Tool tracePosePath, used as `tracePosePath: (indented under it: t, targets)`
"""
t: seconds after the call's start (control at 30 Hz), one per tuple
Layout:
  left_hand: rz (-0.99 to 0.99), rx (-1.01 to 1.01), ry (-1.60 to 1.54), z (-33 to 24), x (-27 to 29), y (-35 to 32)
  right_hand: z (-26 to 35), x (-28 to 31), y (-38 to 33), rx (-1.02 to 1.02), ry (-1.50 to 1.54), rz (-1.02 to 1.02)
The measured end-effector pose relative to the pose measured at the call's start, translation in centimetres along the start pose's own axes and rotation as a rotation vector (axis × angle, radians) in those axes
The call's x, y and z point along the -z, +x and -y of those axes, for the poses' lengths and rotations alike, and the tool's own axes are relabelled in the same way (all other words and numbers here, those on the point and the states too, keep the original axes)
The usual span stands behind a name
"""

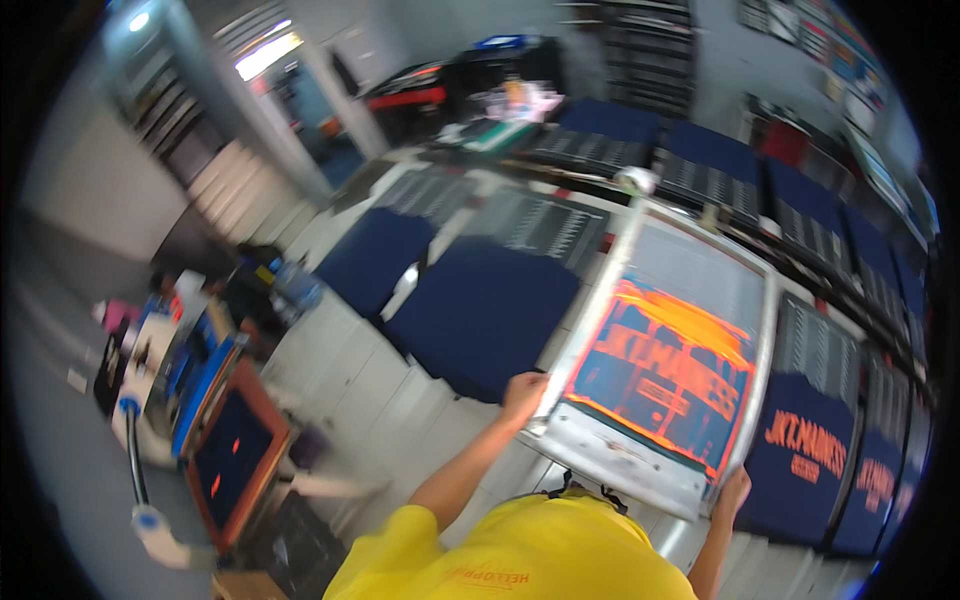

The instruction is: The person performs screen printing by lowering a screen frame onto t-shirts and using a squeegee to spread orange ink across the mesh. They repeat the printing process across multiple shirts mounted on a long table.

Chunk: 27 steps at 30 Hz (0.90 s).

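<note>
I hold a metal-framed printing screen (pixel 600 448) with an orange ink-coated mesh, tilted up over the long white table (pixel 370 375). My left hand (pixel 522 392) grips the frame's near left corner. My right hand (pixel 732 494) grips its near right corner. Left of the screen lies a plain navy cloth panel (pixel 480 315), with another (pixel 375 260) beyond it. Right of the screen a navy panel (pixel 805 440) carries a fresh orange print. My yellow shirt (pixel 520 555) fills the lower edge.
More navy panels and black meshed boards run along the table's far side (pixel 700 165) and to the right (pixel 880 480). A second framed screen (pixel 235 450) leans on the floor at left, beside a cluttered cart (pixel 170 370) and a long-handled tool (pixel 135 470).
</note>
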State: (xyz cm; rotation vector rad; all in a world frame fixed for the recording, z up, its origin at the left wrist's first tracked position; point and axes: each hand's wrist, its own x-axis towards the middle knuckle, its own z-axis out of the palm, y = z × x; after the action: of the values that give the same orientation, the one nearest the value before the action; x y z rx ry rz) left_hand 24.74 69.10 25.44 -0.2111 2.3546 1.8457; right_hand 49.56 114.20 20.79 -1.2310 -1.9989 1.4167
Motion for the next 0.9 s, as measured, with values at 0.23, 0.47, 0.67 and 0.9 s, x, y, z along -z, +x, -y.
tracePosePath:
  t: [0.23,0.47,0.67,0.9]
  targets:
    - [-0.051,-0.058,0.152,-2.2,1.1,-2.8,1.7,0.9,-1.0,-0.027,0.076,0.046]
    - [-0.047,-0.117,0.111,-2.8,3.9,-2.6,0.6,1.5,-1.7,0.727,-0.682,-0.167]
    - [-0.035,-0.11,0.094,-2.7,9.2,0.2,5.9,-0.8,-7.2,-0.112,-0.014,-0.005]
    - [-0.121,-0.178,0.079,2.1,21.3,8.0,13.7,-15.9,-16.9,0.105,0.046,-0.088]
